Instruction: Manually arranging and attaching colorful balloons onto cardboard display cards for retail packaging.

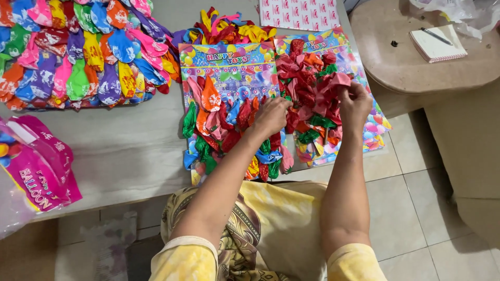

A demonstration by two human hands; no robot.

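Observation:
Two colourful printed display cards lie side by side on a low grey table (125,151), each covered with uninflated balloons. My left hand (272,115) rests on the balloons of the left card (229,62), fingers bent down among red, orange and green ones. My right hand (355,99) pinches a pink balloon (333,86) at the right card (359,62), which is packed mostly with red balloons plus some green. Both forearms reach forward from my lap, which is draped in a yellow patterned cloth.
A large sheet of mixed-colour balloons (78,52) fills the table's far left. A pink balloon packet (41,166) lies at the left edge. Behind the cards sit more balloons (229,28) and a red-and-white printed sheet (299,13). A notepad with a pen (436,44) rests on a round tabletop at right.

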